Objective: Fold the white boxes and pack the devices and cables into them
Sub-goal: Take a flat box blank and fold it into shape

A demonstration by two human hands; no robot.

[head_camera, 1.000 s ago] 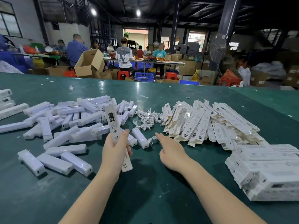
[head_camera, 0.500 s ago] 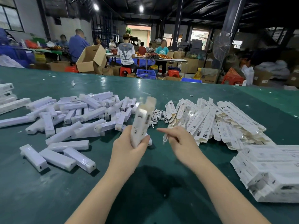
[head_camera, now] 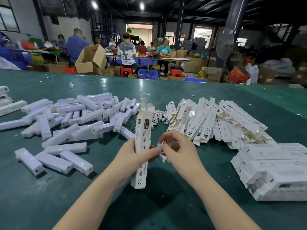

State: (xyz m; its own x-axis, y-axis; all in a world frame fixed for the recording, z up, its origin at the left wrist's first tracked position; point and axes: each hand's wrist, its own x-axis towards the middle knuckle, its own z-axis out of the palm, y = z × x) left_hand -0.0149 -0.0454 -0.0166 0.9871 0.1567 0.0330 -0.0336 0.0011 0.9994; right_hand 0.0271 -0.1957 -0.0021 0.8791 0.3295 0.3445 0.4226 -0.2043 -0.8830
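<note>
My left hand (head_camera: 132, 156) grips a long white printed box (head_camera: 142, 140), held nearly upright above the green table (head_camera: 166, 213), its top flap open. Right beside it, my right hand (head_camera: 179, 150) pinches a small coiled white cable (head_camera: 162, 152) close to the box's side. Several white bar-shaped devices (head_camera: 74, 120) lie scattered to the left. A little heap of white cables (head_camera: 159, 115) sits behind the box. Flat unfolded white boxes (head_camera: 207, 123) fan out to the right.
Several packed white boxes (head_camera: 274, 170) are stacked at the right edge. More white boxes (head_camera: 6, 100) lie at the far left. Beyond the table's far edge, people work at tables among cardboard cartons (head_camera: 90, 59) and red stools.
My right hand lifted a coiled cable off the table and brought it next to the box. My left hand raised the box and turned it upright, printed side toward me.
</note>
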